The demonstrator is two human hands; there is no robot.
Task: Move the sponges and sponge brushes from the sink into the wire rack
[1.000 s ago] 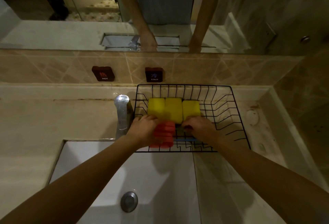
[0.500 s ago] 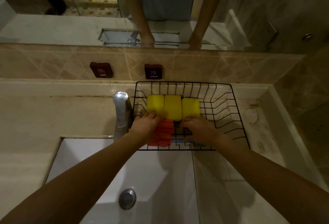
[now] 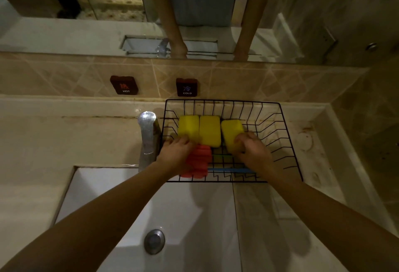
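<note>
A black wire rack (image 3: 289,142) stands on the counter behind the sink. Three yellow sponges lie in it: the left one (image 3: 188,126), the middle one (image 3: 209,130) and the right one (image 3: 231,134), which is tilted. My right hand (image 3: 252,153) grips the right yellow sponge at its near end. My left hand (image 3: 176,156) rests on the left yellow sponge's near edge and over a ridged red sponge (image 3: 199,160) at the rack's front left. A blue brush handle (image 3: 228,170) lies along the rack's front, its head hidden by my right hand.
A chrome faucet (image 3: 148,135) stands just left of the rack. The white sink basin (image 3: 194,217) with a metal drain (image 3: 154,241) lies in front. HOT (image 3: 124,84) and COLD (image 3: 186,87) plates sit on the tiled wall below a mirror. Counter extends left and right.
My right hand has moved back and right onto the right yellow sponge and turned it askew. My left hand has stayed by the red sponge and left yellow sponge.
</note>
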